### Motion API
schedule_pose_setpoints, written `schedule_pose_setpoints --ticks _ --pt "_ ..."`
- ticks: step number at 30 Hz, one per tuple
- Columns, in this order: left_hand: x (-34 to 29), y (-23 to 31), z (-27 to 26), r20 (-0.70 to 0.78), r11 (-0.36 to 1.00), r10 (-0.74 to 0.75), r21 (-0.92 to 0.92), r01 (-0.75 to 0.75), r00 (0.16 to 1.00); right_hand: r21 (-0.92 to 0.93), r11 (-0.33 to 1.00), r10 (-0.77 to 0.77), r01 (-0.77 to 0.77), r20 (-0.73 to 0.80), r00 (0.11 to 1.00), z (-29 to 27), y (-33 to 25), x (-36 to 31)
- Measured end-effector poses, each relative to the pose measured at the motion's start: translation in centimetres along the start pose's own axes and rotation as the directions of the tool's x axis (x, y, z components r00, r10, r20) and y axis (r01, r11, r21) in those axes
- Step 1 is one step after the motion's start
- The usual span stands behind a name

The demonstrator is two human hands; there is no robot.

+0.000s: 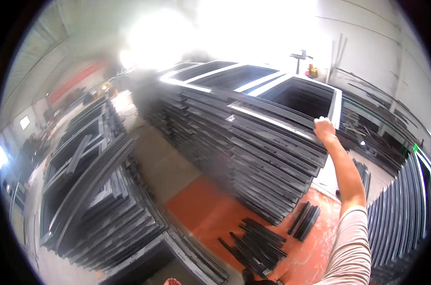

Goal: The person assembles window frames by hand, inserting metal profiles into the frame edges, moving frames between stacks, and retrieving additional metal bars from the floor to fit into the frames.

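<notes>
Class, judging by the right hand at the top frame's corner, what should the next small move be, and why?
Perhaps bring the left hand, apparently just showing at the lower edge, to the top frame: only the right hand is at its corner, and it lies on a many-layered stack, so a second hold may steady it.

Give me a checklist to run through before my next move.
1. Right hand on the top frame: ok, fingers look closed at its near right corner.
2. Left hand placement: cannot tell, only a sliver, apparently of it, shows at the lower edge.
3. Middle stack steady: cannot tell, its layers look unevenly lined up.
4. Orange floor free of loose pieces: not ok, dark bars lie beside the stack.
5. Left stack free of loose pieces: not ok, long strips lie across its top.
6. Far end of the stack visible: not ok, haze and glare blur it.
</notes>
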State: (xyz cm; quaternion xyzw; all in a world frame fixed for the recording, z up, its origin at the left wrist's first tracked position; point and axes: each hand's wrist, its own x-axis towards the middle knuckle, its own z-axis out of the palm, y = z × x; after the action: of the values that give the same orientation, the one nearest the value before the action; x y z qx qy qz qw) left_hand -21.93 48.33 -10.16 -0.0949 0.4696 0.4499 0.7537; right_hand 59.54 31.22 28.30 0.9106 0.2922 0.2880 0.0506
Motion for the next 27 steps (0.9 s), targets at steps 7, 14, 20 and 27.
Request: schedule_pose_setpoints --ticks 7,14,20,27 --pt "1.6 -7.2 -2.8 0.189 0.969 -0.151 0.222 0.108 0.97 0.18 0.959 -0.192 0.217 -0.149 0.97 -3.0 1.2 0.3" --pt "-6.1 -11.9 8.2 0.217 0.867 0.185 0.423 -0.263 0.958 0.653 0.64 -0.192 0.406 -0.375 0.907 -6.1 -5.0 -8.4" --pt "-17.0 -15.7 24.2 0.67 0.745 -0.062 0.524 -0.413 0.739 0.778 0.37 -0.527 0.507 -0.274 0.805 -6.0 -12.1 -21.6" --pt "-15.8 -11.8 14.7 0.358 0.904 0.326 0.154 -0.399 0.875 0.839 0.059 -0.842 0.54 -0.249 0.479 -7.3 -27.6 -32.6"
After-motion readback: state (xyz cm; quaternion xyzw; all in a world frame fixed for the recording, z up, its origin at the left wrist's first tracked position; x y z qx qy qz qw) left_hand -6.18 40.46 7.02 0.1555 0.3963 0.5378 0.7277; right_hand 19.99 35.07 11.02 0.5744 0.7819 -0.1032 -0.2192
